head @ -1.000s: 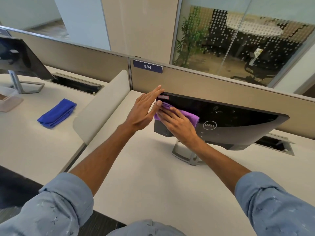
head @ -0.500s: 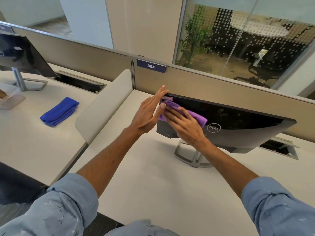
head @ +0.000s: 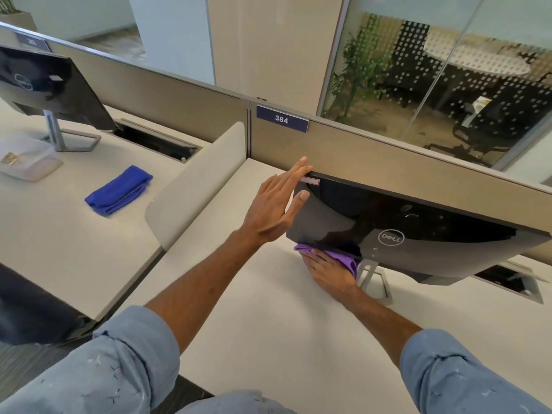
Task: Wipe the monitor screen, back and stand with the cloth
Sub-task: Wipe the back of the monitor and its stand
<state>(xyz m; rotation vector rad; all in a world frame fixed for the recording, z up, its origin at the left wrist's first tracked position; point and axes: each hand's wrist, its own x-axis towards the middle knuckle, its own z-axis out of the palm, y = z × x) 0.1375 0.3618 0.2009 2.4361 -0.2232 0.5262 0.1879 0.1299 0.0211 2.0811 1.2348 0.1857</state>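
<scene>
A black Dell monitor (head: 418,228) stands on the desk with its glossy back turned to me. Its silver stand (head: 375,279) shows below the lower edge. My left hand (head: 273,209) lies flat against the monitor's upper left corner, fingers straight, thumb on the back panel. My right hand (head: 328,271) presses a purple cloth (head: 343,258) up against the lower left edge of the monitor's back. Its fingers reach forward over the cloth, and part of the cloth is hidden under the monitor.
A tan partition (head: 388,162) with a "384" plate (head: 281,118) runs right behind the monitor. A cable slot (head: 507,282) lies open at the right. On the left desk lie a folded blue cloth (head: 119,190), a second monitor (head: 44,85) and a plastic box (head: 27,158).
My right hand has slid the purple cloth down from the upper left of the monitor's back to its lower left edge. My left hand stays at the top corner.
</scene>
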